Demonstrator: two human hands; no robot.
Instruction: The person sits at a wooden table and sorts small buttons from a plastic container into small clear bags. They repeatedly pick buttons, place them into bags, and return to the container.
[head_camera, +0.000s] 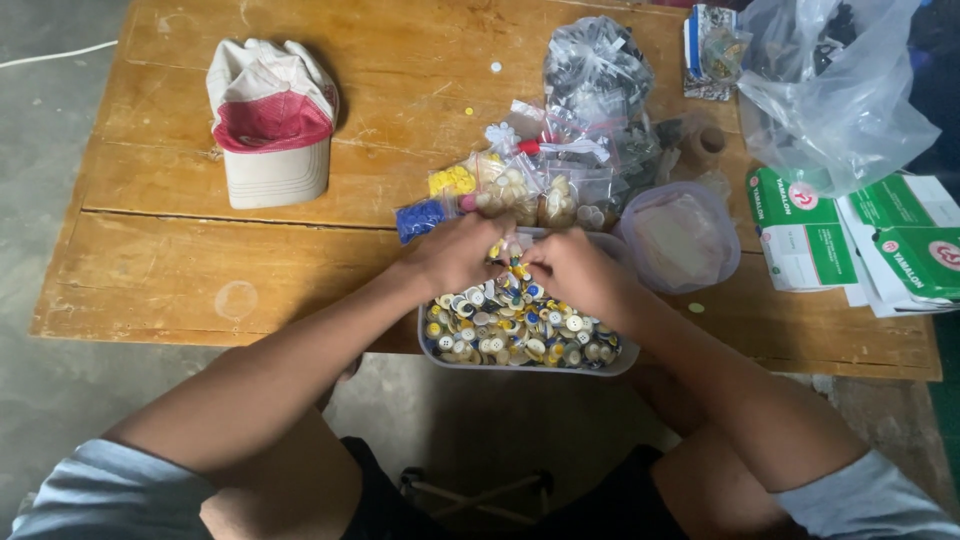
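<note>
Both your hands meet over the far end of the clear tub (625, 362) of mixed buttons (515, 330) at the table's near edge: left hand (455, 252) and right hand (570, 268), fingers curled together (what they pinch is hidden). Small bagged buttons (520, 185) lie just beyond.

On the brown wooden table (200, 270), the clear plastic tub of mixed buttons (520, 335) sits at the near edge, small clear bags of buttons (530, 185) behind it, the red-and-white cloth cap (270, 120) far left, green-and-white cardboard boxes (860, 240) right.
</note>
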